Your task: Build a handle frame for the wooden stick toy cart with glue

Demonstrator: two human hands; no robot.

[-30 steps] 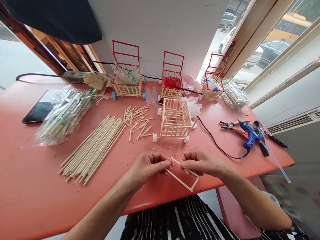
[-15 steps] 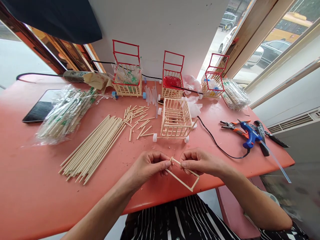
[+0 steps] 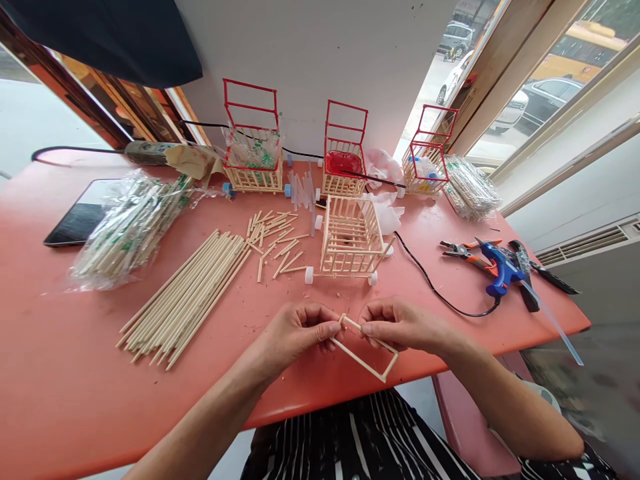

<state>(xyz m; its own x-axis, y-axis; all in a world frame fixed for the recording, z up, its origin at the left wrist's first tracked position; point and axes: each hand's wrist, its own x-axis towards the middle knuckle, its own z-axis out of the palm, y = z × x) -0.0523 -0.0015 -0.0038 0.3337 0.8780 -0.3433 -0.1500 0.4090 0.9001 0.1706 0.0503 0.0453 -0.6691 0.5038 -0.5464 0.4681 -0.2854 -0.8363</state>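
Observation:
Both hands hold a small rectangular frame of thin wooden sticks (image 3: 361,361) over the front edge of the table. My left hand (image 3: 306,331) pinches its upper left corner between thumb and fingers. Around its upper long side, my right hand (image 3: 393,323) is closed. The frame's far end points down to the right, toward my lap. Just beyond the hands stands a plain wooden stick cart (image 3: 353,240) with white wheels. Short cut sticks (image 3: 275,233) lie loose to its left, beside a pile of long sticks (image 3: 185,300).
A blue glue gun (image 3: 503,270), orange-handled pliers (image 3: 463,252) and black-handled tools lie at the right, with a black cord curving toward the cart. Three red-handled carts (image 3: 254,177) stand along the wall. Bagged sticks (image 3: 135,230) and a dark tablet (image 3: 77,217) are at the left.

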